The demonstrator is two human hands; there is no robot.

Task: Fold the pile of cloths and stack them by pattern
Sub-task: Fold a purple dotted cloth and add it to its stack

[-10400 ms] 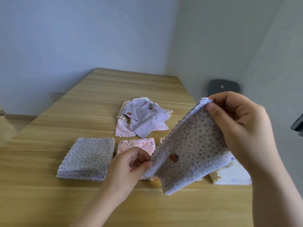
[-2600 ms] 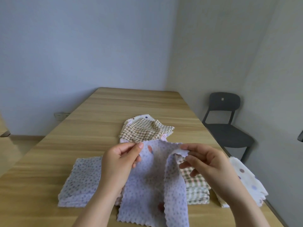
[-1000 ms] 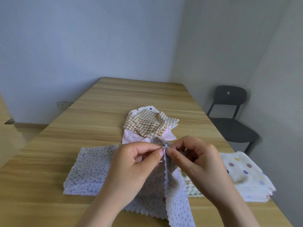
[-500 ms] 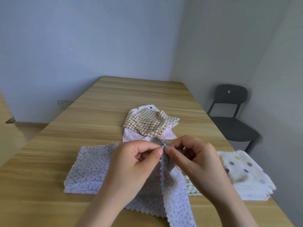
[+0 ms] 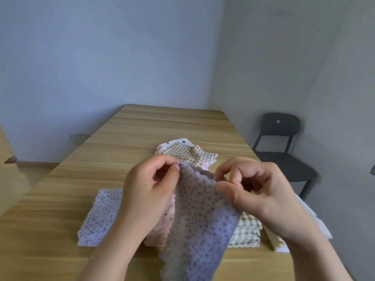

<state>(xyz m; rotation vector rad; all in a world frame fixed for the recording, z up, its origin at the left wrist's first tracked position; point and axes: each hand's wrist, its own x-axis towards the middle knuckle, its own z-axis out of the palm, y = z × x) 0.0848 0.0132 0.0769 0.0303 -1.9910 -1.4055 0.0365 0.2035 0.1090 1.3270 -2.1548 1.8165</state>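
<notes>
Left hand (image 5: 150, 191) and right hand (image 5: 261, 195), apart, are being used to pinch the top corners of a purple dotted cloth (image 5: 200, 220) above the table (image 5: 162, 128); folding seems underway, the purple stack (image 5: 101, 216) being wanted next.

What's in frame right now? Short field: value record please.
held: dotted purple cloth, hanging in front of the stacks
left hand: pinches its top left corner
right hand: pinches its top right edge
folded: purple stack, pink stack, checked stack, white stack
unfolded pile: behind the hands, checked cloth on top
surface: wooden table
</notes>
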